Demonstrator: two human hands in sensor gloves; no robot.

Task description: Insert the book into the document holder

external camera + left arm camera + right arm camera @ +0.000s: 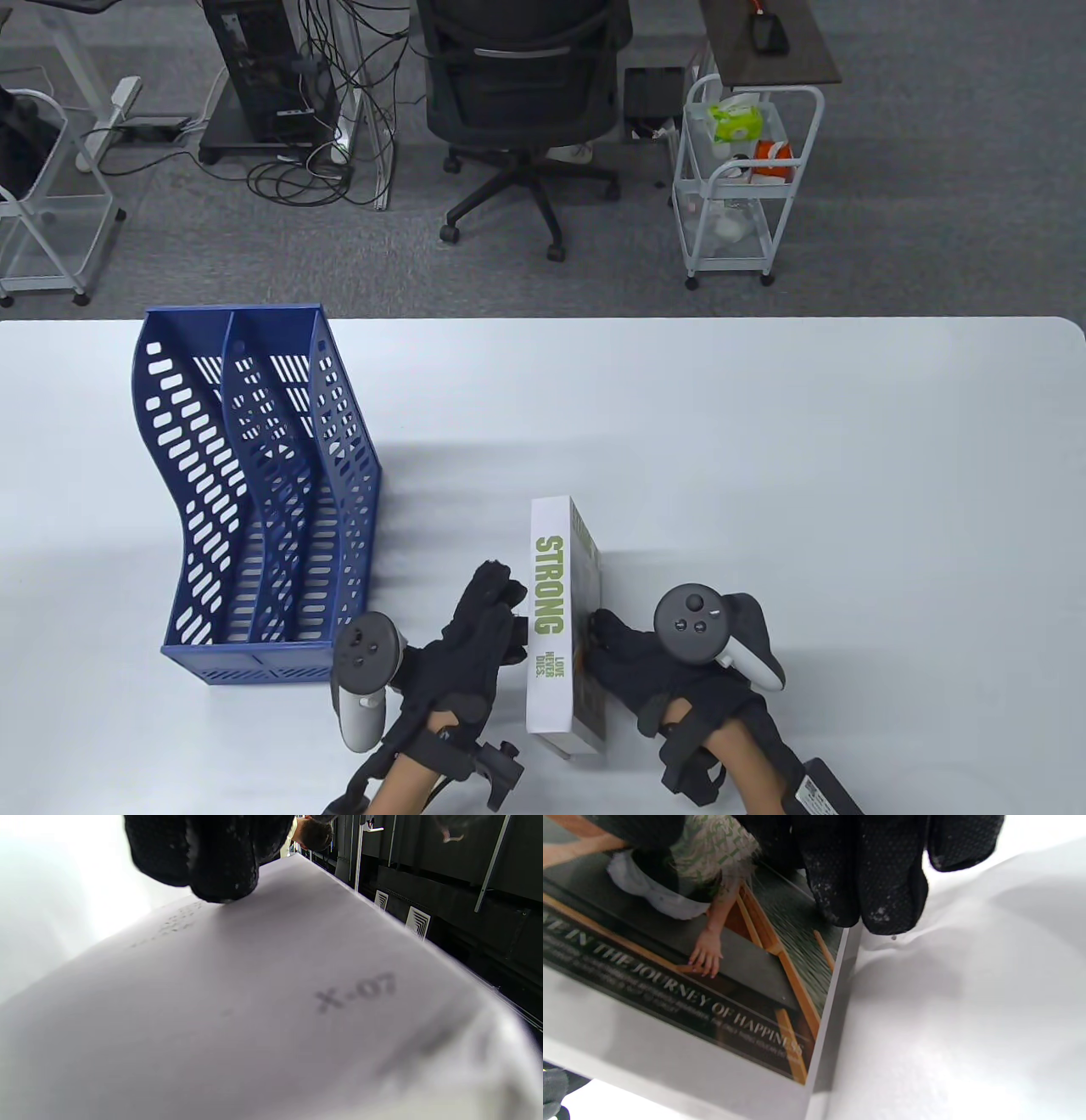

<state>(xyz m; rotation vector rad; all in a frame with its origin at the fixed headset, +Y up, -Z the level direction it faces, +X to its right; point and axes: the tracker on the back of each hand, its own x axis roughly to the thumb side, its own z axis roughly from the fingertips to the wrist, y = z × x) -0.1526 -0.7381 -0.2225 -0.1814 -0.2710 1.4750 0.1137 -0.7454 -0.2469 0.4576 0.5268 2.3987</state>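
A white book (pixel 550 611) with "STRONG" in green on its spine stands on its long edge on the white table (pixel 806 475), spine up, tilted a little to the right. My left hand (pixel 502 613) presses its plain white left face (pixel 254 1005), fingertips (pixel 220 866) on it. My right hand (pixel 606 638) presses the picture cover (pixel 712 984) on the right side, fingertips (pixel 874 878) at the cover's edge. The book is held between both hands. The blue three-slot document holder (pixel 254 492) stands to the left, apart from the book, slots empty.
A black flat object (pixel 819 789) lies at the table's front edge by my right forearm. Beyond the table's far edge stand an office chair (pixel 526 93) and a white wire cart (pixel 747 178).
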